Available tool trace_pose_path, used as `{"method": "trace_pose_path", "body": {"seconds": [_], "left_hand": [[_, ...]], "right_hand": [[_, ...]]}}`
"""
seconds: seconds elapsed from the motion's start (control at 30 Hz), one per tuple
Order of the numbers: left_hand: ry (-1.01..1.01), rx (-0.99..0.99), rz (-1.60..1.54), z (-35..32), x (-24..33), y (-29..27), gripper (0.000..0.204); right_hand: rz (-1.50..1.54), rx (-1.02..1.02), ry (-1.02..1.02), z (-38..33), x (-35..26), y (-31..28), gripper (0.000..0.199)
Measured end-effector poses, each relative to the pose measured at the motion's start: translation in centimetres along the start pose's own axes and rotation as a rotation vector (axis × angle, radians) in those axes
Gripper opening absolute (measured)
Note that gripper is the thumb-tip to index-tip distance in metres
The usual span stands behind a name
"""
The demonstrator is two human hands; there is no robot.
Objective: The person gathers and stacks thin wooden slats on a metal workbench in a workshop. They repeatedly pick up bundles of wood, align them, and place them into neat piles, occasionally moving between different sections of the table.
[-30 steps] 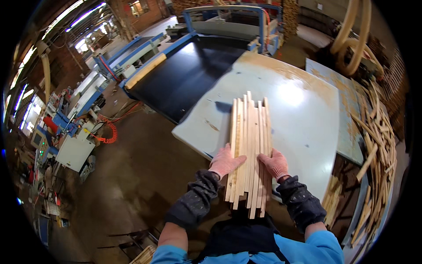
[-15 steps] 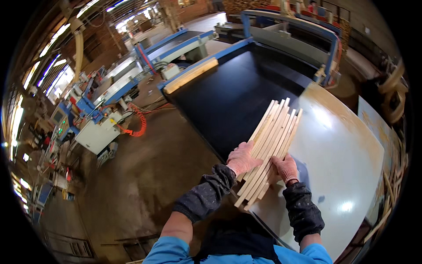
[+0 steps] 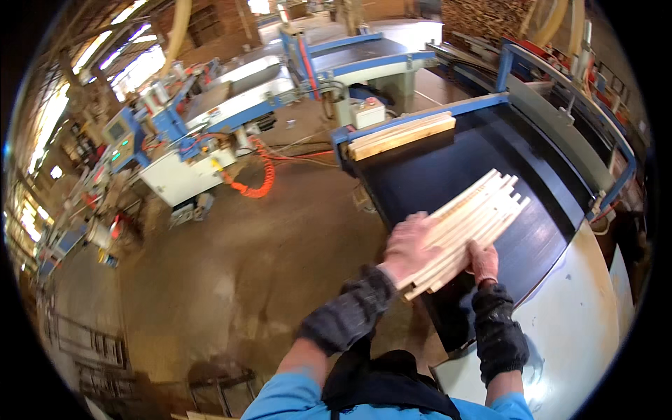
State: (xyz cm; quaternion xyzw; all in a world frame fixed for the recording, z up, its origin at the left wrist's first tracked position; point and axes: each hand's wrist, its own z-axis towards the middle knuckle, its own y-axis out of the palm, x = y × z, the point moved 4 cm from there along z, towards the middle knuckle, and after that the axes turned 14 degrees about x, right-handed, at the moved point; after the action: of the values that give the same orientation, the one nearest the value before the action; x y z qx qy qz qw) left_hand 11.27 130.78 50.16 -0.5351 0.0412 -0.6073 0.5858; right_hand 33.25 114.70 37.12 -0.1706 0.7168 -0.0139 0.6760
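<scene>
From my distant post, I take the black worktop (image 3: 434, 164) as my landmark. The bundle of wooden strips (image 3: 469, 227) is over its near part, slanting away to the right. The left hand (image 3: 409, 245) and right hand (image 3: 484, 262), both gloved, have their fingers closed on opposite sides of the bundle, thumbs on top. I judge the gathering done: the strips lie together, roughly parallel. What is left undone is levelling, as their ends are uneven, and both hands carry the load. Longer boards (image 3: 402, 135) rest along the worktop's left edge; a pale panel (image 3: 574, 308) adjoins its near right side, cut off by the dark rim. I can't count the strips, see the fingers underneath, or tell whether the bundle touches the worktop.
</scene>
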Motion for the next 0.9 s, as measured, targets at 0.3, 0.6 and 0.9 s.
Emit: {"method": "trace_pose_path", "body": {"seconds": [0.3,0.6,0.9], "left_hand": [[-0.423,-0.069,0.282,-27.8,-34.4,-7.6,0.043],[-1.54,-0.895,0.019,-57.7,-37.4,-9.4,0.055],[-1.448,-0.407,-0.035,-37.3,-42.1,-5.2,0.042]], "right_hand": [[-0.468,-0.092,-0.219,5.7,-10.3,21.4,0.038],[0.178,-0.099,0.07,14.7,-4.5,29.2,0.048],[-0.056,-0.159,0.122,13.8,-6.4,27.4,0.056]]}}
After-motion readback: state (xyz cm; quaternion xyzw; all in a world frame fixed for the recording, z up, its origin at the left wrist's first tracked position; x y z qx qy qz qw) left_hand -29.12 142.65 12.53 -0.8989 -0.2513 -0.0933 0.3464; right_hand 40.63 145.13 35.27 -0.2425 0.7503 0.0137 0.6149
